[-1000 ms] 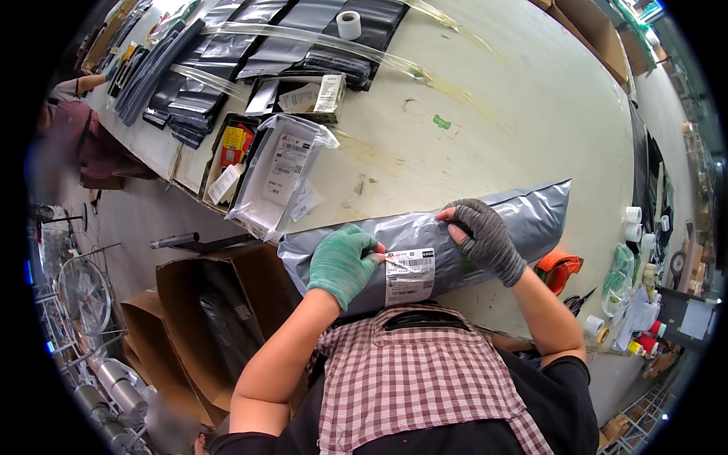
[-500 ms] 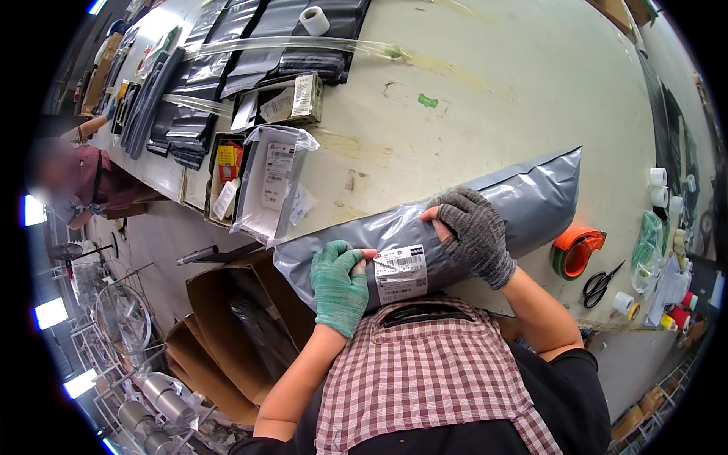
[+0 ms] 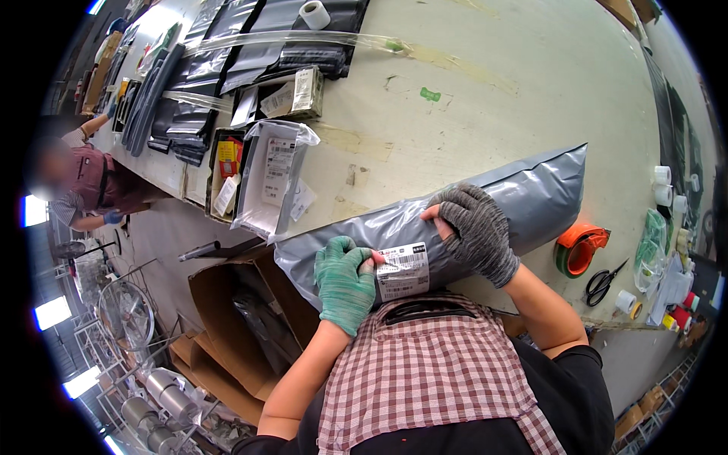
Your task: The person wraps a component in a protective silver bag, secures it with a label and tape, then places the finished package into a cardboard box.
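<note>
Head view: here's the grey parcel (image 3: 409,226) beneath the white label (image 3: 404,271), left hand (image 3: 345,282) pinching the label's left edge! Right hand (image 3: 478,235) curls right of the label, grip hard to tell.

From the head, we look steeply down through one fisheye, close over the near edge of the pale, flat tabletop (image 3: 523,114).

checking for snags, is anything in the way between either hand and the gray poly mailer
Nothing visible is: the green-gloved left hand rests on the gray poly mailer at the left edge of its white label, the dark-gray-gloved right hand farther right.
</note>
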`<move>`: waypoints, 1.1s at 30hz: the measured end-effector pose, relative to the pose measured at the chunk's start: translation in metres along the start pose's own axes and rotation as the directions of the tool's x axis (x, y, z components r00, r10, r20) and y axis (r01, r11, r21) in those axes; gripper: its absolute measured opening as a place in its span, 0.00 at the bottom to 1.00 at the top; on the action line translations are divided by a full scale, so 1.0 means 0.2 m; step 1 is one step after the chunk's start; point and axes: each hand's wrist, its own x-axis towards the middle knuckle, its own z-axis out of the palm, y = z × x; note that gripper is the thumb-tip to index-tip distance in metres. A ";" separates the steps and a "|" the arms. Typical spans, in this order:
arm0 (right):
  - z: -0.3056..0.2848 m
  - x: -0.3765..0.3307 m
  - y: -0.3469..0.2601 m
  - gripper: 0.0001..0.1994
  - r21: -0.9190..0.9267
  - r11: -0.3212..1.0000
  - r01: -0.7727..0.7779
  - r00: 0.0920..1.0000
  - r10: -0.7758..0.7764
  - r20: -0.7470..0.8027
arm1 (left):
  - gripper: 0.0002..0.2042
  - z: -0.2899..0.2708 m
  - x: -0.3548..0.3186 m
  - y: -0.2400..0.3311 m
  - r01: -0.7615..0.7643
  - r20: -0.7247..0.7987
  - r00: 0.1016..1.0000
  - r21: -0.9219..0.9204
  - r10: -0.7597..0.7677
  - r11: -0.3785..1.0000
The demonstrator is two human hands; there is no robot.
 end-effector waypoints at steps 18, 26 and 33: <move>0.01 -0.01 0.02 0.05 0.031 0.999 0.014 1.000 -0.014 0.003 | 0.04 -0.10 0.14 -0.02 -0.232 0.192 0.959 0.100 0.210 0.968; 0.01 -0.02 0.03 0.02 0.029 1.000 -0.004 1.000 0.003 0.004 | 0.06 -0.13 0.26 0.07 -0.266 0.486 0.870 0.323 0.081 0.908; 0.01 -0.03 0.03 0.04 0.019 0.999 -0.030 0.999 0.030 0.015 | 0.06 -0.13 0.27 0.08 -0.261 0.489 0.870 0.337 0.069 0.905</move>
